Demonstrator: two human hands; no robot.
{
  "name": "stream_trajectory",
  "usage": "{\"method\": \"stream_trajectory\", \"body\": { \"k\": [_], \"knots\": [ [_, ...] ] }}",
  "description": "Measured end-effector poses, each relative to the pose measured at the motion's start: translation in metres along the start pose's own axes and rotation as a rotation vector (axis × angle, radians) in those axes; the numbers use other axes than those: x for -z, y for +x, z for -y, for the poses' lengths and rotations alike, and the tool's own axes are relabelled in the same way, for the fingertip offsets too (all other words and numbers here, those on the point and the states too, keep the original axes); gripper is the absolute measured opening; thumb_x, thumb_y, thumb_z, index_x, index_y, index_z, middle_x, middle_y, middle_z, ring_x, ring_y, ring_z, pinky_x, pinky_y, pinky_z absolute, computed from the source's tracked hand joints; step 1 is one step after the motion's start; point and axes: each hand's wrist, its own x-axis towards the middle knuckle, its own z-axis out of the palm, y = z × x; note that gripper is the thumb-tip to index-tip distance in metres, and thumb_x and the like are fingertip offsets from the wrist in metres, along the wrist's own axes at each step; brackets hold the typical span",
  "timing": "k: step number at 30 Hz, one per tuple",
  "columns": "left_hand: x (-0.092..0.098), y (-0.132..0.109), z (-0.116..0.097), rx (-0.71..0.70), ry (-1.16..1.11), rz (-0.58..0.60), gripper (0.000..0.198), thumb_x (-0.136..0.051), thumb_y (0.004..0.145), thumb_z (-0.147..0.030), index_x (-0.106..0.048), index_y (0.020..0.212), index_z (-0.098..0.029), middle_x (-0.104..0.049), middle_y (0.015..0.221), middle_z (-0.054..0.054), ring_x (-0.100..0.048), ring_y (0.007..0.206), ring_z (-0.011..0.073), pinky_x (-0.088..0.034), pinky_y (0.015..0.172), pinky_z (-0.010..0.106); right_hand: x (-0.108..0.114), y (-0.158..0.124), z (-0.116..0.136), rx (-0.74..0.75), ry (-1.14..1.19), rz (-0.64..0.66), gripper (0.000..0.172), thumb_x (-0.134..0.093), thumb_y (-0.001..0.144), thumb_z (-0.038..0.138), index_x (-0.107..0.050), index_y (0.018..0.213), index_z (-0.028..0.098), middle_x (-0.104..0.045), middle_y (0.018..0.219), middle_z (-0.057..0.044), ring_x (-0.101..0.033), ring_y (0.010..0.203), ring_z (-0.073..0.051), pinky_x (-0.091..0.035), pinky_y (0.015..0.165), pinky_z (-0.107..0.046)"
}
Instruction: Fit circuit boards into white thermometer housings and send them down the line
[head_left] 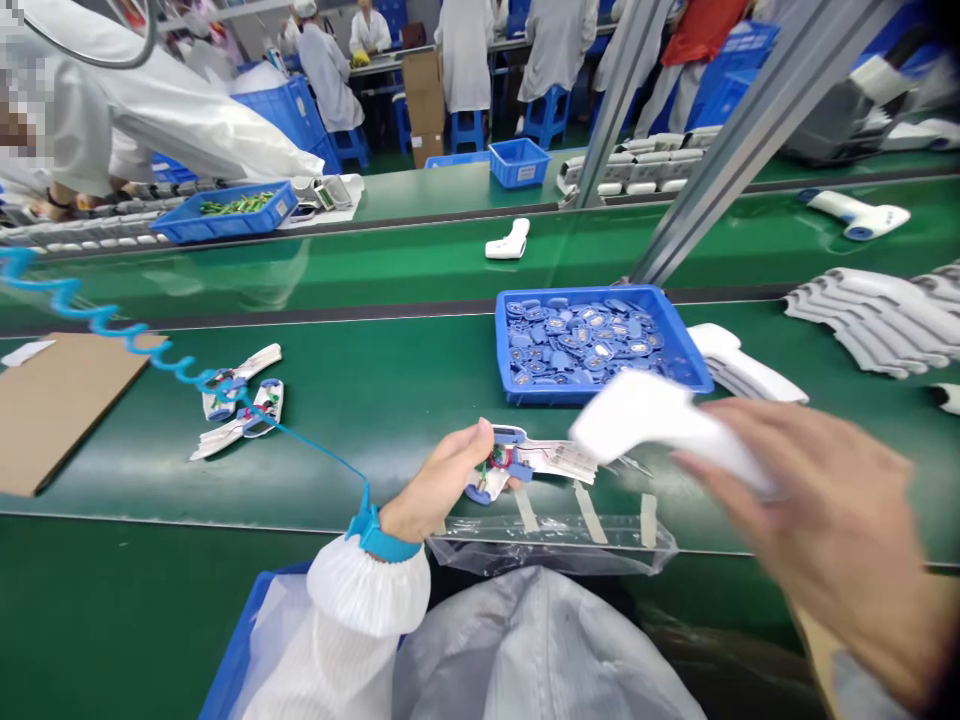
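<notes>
Head camera looked down on the left hand (433,482), its fingers closed around one end of an opened thermometer unit (499,465), blue-trimmed, with a small circuit board and coloured wires showing, over a green conveyor belt (390,425). The right hand (832,525), blurred, grasped a white thermometer shell (660,425), which was near the opened unit and to its right. A blue wrist strap (373,535) circled the left wrist, its coiled cord (97,310) running off across the belt. Nearer the person lay a clear plastic bag (555,545) with tape strips. Farther out stood a blue tray (600,340) of small blue parts, with two more opened units (241,400) at left and stacked white shells (877,320) at right.
</notes>
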Motion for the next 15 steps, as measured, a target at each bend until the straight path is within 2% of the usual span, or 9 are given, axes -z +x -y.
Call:
{"method": "stream_trajectory", "body": {
  "k": [1, 3, 5, 7, 10, 12, 15],
  "knots": [
    [0.000, 0.000, 0.000, -0.012, 0.002, 0.001, 0.060, -0.051, 0.092, -0.070, -0.069, 0.102, -0.014, -0.070, 0.081, 0.008, -0.058, 0.066, 0.0145, -0.042, 0.063, 0.026, -0.004, -0.001, 0.021, 0.088, -0.037, -0.056, 0.032, -0.056, 0.097, 0.047, -0.068, 0.116, 0.024, -0.071, 0.119, -0.013, -0.063, 0.111, -0.037, -0.039, 0.093, -0.053],
    [-0.001, -0.001, -0.003, -0.051, 0.026, 0.011, 0.058, -0.058, 0.089, -0.069, -0.069, 0.106, -0.015, -0.070, 0.090, 0.008, -0.060, 0.075, 0.0157, -0.044, 0.066, 0.025, -0.014, 0.001, 0.053, 0.244, -0.077, -0.072, 0.027, -0.060, 0.097, 0.041, -0.066, 0.118, 0.026, -0.073, 0.119, -0.008, -0.065, 0.108, -0.032, -0.036, 0.096, -0.051],
    [-0.001, -0.003, -0.005, -0.085, 0.067, 0.030, 0.054, -0.071, 0.083, -0.062, -0.068, 0.112, -0.016, -0.069, 0.099, 0.007, -0.061, 0.081, 0.0166, -0.046, 0.069, 0.024, -0.026, 0.005, 0.073, 0.336, -0.085, -0.035, 0.025, -0.059, 0.099, 0.034, -0.063, 0.121, 0.025, -0.073, 0.121, -0.005, -0.065, 0.108, -0.028, -0.034, 0.098, -0.050],
    [-0.002, -0.005, -0.005, -0.082, 0.103, 0.040, 0.053, -0.078, 0.079, -0.054, -0.065, 0.115, -0.017, -0.068, 0.100, 0.007, -0.062, 0.081, 0.0170, -0.047, 0.069, 0.025, -0.039, 0.008, 0.083, 0.359, -0.076, 0.006, 0.027, -0.057, 0.100, 0.035, -0.062, 0.123, 0.022, -0.072, 0.123, -0.007, -0.064, 0.110, -0.028, -0.032, 0.100, -0.051],
    [-0.003, -0.007, -0.003, -0.115, 0.251, 0.002, 0.042, -0.072, 0.085, -0.051, -0.066, 0.108, -0.016, -0.068, 0.093, 0.005, -0.061, 0.077, 0.0170, -0.046, 0.067, 0.026, -0.054, 0.009, 0.089, 0.348, 0.033, 0.094, 0.036, -0.052, 0.101, 0.043, -0.061, 0.124, 0.016, -0.075, 0.107, -0.010, -0.067, 0.099, -0.026, -0.039, 0.097, -0.048],
    [-0.004, -0.008, -0.001, -0.186, 0.395, -0.011, 0.038, -0.064, 0.092, -0.048, -0.067, 0.112, -0.017, -0.069, 0.100, 0.006, -0.061, 0.086, 0.0186, -0.046, 0.074, 0.027, -0.058, 0.009, 0.090, 0.280, 0.135, 0.171, 0.039, -0.052, 0.100, 0.048, -0.063, 0.119, 0.016, -0.074, 0.095, -0.008, -0.067, 0.085, -0.023, -0.046, 0.085, -0.042],
    [-0.003, -0.009, -0.002, -0.258, 0.543, -0.044, 0.036, -0.060, 0.095, -0.046, -0.065, 0.119, -0.020, -0.069, 0.104, 0.005, -0.061, 0.092, 0.0191, -0.045, 0.081, 0.028, -0.051, 0.009, 0.089, 0.084, 0.325, 0.371, 0.033, -0.057, 0.096, 0.051, -0.066, 0.108, 0.022, -0.072, 0.090, -0.004, -0.065, 0.076, -0.020, -0.046, 0.065, -0.033]
  ]
}}
